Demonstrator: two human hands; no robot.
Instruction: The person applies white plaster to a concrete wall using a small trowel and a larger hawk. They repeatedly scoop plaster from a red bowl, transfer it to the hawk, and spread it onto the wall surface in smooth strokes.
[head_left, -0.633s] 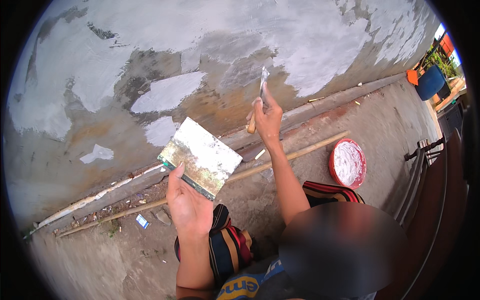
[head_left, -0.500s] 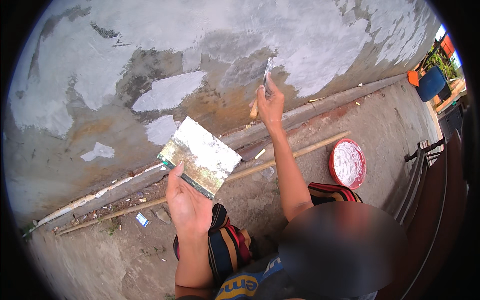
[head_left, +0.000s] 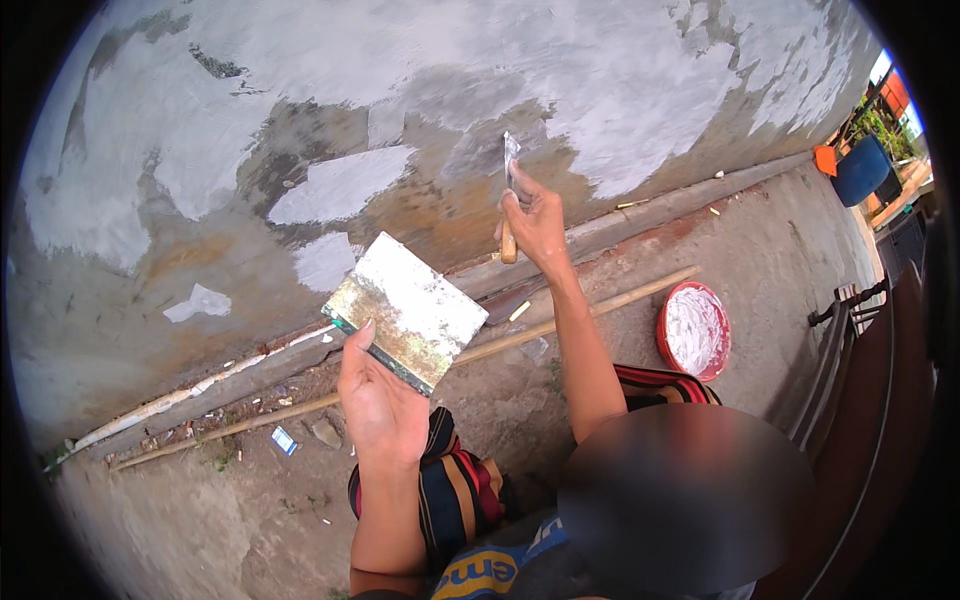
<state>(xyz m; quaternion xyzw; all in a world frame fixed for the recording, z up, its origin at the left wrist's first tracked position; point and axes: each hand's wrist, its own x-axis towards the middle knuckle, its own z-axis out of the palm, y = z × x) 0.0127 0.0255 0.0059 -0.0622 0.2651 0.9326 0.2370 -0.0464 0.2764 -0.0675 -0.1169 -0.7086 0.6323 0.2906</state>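
My left hand (head_left: 383, 405) grips the green-edged lower side of a flat rectangular board (head_left: 408, 310), thumb on top. The board's face is smeared with white paste and dirt. In my right hand (head_left: 537, 222) is a putty knife (head_left: 509, 245) with a wooden handle, its white-smeared blade pointing up at the wall. Whether the blade touches the wall I cannot tell. The grey wall (head_left: 400, 225) carries uneven patches of white putty, with bare brownish areas along its lower part. To the right of my right forearm, a red basin (head_left: 665, 345) holds white putty on the ground.
A long wooden pole (head_left: 590, 308) lies on the ground along the wall's foot, passing beyond my forearms. Small rubble and a blue-white packet (head_left: 284, 440) lie at the left. A blue barrel (head_left: 860, 170) stands far right, and dark furniture (head_left: 850, 340) is near the right edge.
My right hand has moved slightly left and down with the putty knife, and the blade has turned more upright. The board in my left hand has shifted a little to the right.
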